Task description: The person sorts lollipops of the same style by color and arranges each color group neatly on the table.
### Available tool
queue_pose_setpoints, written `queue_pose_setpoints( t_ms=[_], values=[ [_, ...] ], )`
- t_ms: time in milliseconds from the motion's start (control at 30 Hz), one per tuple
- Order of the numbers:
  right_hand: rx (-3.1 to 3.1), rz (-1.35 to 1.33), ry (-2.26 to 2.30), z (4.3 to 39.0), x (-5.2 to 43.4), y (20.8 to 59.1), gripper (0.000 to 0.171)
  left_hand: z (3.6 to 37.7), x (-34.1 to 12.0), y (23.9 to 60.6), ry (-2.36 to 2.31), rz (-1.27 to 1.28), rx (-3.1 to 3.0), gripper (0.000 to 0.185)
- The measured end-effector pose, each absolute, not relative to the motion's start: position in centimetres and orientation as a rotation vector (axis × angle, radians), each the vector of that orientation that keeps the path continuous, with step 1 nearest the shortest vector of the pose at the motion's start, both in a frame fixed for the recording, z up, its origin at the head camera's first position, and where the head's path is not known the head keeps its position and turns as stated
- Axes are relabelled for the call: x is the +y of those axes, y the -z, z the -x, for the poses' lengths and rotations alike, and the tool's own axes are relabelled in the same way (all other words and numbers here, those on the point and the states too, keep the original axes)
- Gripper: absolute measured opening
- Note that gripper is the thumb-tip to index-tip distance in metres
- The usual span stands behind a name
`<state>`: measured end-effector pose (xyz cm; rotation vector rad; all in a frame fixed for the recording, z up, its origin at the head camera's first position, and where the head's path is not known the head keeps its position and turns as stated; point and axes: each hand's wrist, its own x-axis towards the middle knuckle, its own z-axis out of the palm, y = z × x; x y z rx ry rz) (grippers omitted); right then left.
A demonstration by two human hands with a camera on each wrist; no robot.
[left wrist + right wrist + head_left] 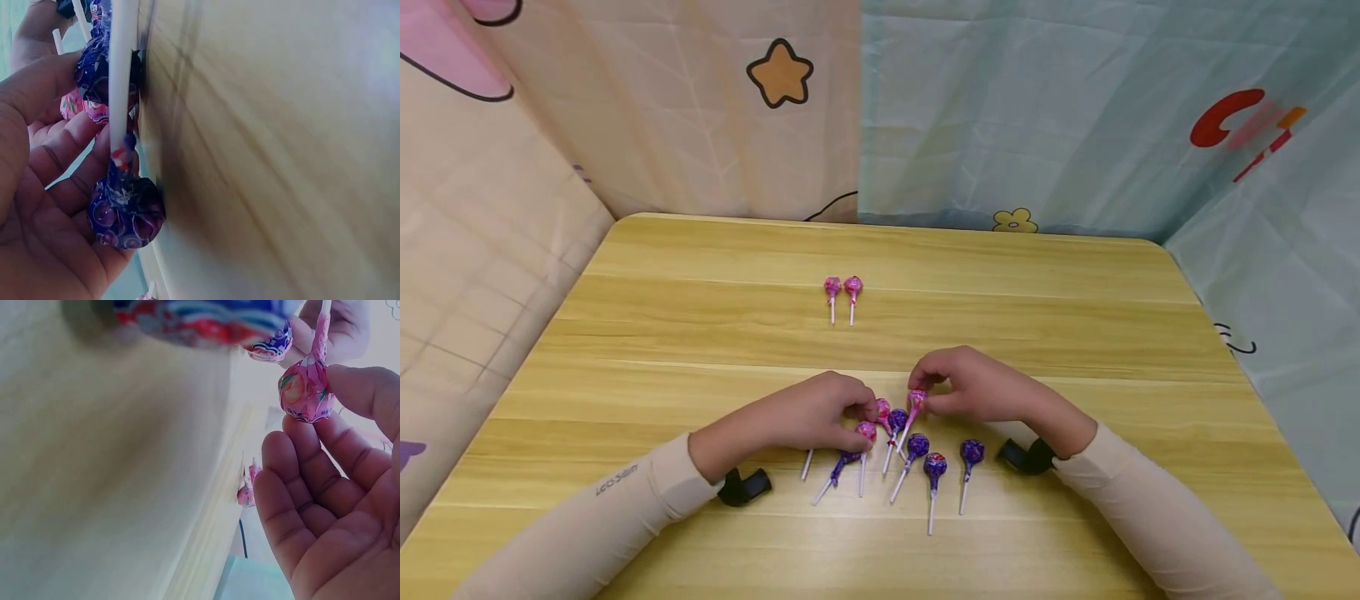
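Wooden table point(700, 333), pale and grained, fenced on three sides by cartoon-print cloth point(1037, 108): beige with a star at left, blue-green with a flower at right.

Near the front edge, a cluster of lollies. Right hand point(977, 387) curled over the cluster's far side, thumb and fingertips pinching the head of a pink lolly point(916, 400), stick slanting down toward the others; same pinch seen in the right wrist view, pink head point(304, 394) between thumb and fingers, palm otherwise open. Left hand point(805, 417) curled at the cluster's left, fingers bent over two more pink lollies point(867, 431), touching them; whether actually gripped, cannot tell. Left wrist view shows the fingers loosely bent beside a purple lolly point(125, 209) lying on the table, a pink head just behind.

Crowding the hands: purple lollies in a rough row just in front, sticks pointing toward the near edge, some crossing. One white stick pokes out under the left hand.

Count: five purple in the cluster, three pink among the hands, two pink point(842, 290) set side by side well apart, farther up the table. Ten in all.

Black wrist mounts point(743, 486) under both cream sleeves point(625, 508), resting on the table.
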<state>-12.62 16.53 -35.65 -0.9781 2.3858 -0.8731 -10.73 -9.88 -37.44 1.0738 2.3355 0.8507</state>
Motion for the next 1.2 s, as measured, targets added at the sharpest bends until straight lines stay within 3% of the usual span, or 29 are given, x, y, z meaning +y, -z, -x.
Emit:
queue_pose_setpoints(
  t_ms=[833,1200],
  values=[
    [2.374,1.057,0.876,14.4,16.0,35.3,0.009,10.3,-9.7,37.0,-0.864,-1.077,2.398,0.011],
    [2.354,1.096,0.903,15.8,15.3,35.5,0.009,9.7,-10.3,36.3,-0.913,-1.046,2.434,0.016]
  ],
)
